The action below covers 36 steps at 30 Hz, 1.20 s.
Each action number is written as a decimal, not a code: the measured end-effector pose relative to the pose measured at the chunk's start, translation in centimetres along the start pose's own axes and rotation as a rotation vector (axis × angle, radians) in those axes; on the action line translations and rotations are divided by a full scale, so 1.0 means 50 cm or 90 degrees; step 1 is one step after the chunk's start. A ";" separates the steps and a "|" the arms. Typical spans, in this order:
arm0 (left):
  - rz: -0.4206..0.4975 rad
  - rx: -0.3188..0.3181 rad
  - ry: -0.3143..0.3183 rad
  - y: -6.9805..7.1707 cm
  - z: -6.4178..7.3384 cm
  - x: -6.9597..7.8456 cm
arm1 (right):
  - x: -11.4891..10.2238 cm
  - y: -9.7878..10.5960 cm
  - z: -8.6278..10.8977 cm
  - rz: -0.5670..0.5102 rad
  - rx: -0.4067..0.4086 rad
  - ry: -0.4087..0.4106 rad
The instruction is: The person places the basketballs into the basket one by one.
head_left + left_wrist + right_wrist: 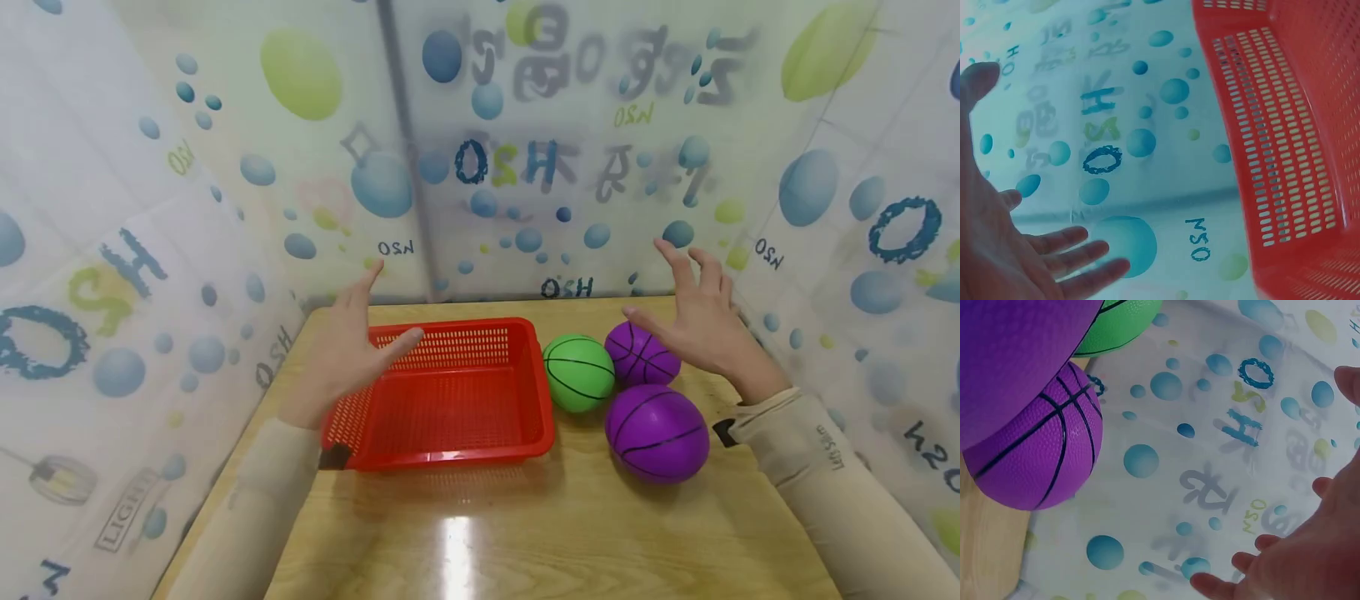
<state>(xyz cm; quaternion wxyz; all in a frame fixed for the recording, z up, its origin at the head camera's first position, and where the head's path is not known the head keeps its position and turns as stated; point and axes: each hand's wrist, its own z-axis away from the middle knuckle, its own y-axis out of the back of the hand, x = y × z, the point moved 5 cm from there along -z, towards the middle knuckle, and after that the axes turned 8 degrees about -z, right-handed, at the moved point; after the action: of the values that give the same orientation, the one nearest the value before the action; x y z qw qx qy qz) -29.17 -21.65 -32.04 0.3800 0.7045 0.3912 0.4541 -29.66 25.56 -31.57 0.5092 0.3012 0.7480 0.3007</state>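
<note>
My left hand (341, 354) is held up over the left side of a red plastic basket (457, 458), its fingers spread and holding nothing. Nothing shows inside the basket. My right hand (701, 321) hovers with spread, relaxed fingers above the balls on the right, also holding nothing. A green ball with black seams (578, 373) sits against the basket's right side. Beside it is a purple ball (641, 358), partly overlapped by my right thumb in the head view. A second purple ball (657, 434) lies nearer to me. In the right wrist view, both purple balls appear left of the hand.
Everything stands on a wooden table (450, 533). Sheets printed with bubbles and lettering (480, 200) hang at the back and along both sides, close to the table's edges.
</note>
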 end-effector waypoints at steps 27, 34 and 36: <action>0.437 0.047 -0.019 0.029 0.043 -0.068 | 0.048 0.054 0.018 -0.386 0.013 -0.059; 0.389 0.025 0.022 -0.004 0.078 -0.115 | 0.078 0.034 0.040 -0.401 0.004 -0.073; 0.379 0.028 0.032 -0.015 0.091 -0.131 | 0.088 0.026 0.049 -0.412 -0.001 -0.077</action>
<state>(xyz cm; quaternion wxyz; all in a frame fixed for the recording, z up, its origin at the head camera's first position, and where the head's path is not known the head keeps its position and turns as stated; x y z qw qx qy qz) -26.89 -28.06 -36.32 0.2049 0.7847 0.1866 0.5545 -28.49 30.06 -33.87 0.6219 0.0648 0.7732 0.1060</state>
